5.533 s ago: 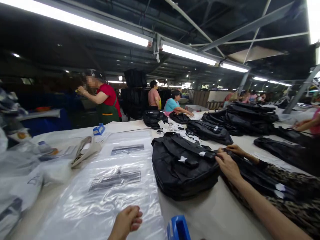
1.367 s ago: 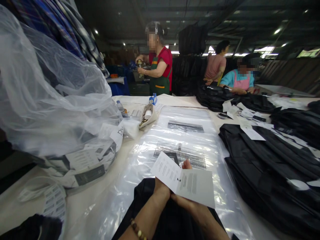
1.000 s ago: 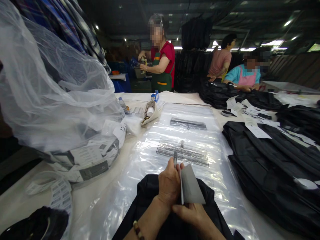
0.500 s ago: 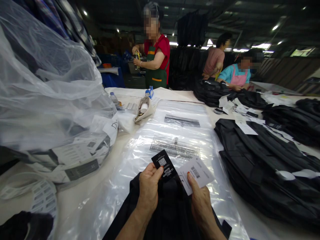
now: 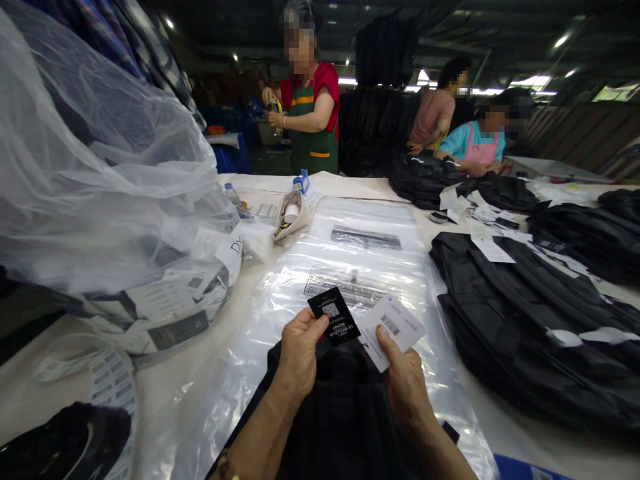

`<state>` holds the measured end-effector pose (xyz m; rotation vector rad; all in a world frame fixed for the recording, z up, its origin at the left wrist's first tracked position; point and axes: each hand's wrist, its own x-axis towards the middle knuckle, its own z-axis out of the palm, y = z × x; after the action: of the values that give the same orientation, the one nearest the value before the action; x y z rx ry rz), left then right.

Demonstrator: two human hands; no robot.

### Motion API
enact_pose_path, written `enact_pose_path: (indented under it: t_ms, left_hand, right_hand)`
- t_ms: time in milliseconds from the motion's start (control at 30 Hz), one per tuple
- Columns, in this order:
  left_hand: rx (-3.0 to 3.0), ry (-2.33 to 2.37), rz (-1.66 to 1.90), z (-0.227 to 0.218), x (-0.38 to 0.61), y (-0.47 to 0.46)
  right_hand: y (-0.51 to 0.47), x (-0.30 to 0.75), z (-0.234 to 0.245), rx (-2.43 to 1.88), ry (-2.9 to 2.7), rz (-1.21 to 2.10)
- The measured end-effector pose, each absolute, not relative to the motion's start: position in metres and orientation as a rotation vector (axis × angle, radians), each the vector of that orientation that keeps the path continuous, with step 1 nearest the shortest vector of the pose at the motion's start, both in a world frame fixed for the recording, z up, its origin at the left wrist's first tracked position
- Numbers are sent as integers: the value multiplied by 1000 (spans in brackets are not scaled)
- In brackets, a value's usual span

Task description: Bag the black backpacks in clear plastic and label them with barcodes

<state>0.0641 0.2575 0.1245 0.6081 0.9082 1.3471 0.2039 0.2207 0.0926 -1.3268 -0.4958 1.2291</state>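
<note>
My left hand (image 5: 299, 352) pinches a small black tag (image 5: 334, 315) with a QR code and white lettering. My right hand (image 5: 405, 383) pinches a white barcode tag (image 5: 393, 329) right beside it. Both tags are held up just above a black garment (image 5: 345, 420) that lies under my hands at the near edge of the table. The garment rests on a stack of clear plastic bags (image 5: 350, 267) spread over the table's middle.
A big bulging clear plastic sack (image 5: 100, 193) fills the left. Piles of black garments (image 5: 530, 327) with white tags lie to the right. A tape roll and pouch (image 5: 291, 215) sit further back. Three people (image 5: 310, 113) work at the table's far end.
I held one folded white paper in both hands earlier; now the black tag and the white barcode tag are spread apart, one in each hand. The view shifted slightly.
</note>
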Motion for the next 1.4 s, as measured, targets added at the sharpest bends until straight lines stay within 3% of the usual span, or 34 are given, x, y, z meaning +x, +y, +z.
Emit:
enact_pose_path:
  t_ms: [333, 567, 767, 1133, 1400]
  left_hand:
    - [811, 969, 1357, 140, 66, 263]
    - [1323, 1579, 1458, 135, 72, 237]
    - [1403, 1642, 1496, 139, 84, 224]
    - [1164, 1241, 1459, 153, 83, 191]
    - [380, 1062, 881, 115, 28, 151]
  right_hand:
    - [232, 207, 113, -1294, -717, 1288]
    - [221, 196, 116, -1473, -929, 963]
    - [218, 187, 119, -1426, -1114, 760]
    - [196, 188, 135, -1084, -1762, 734]
    - [164, 207, 112, -869, -2521, 239]
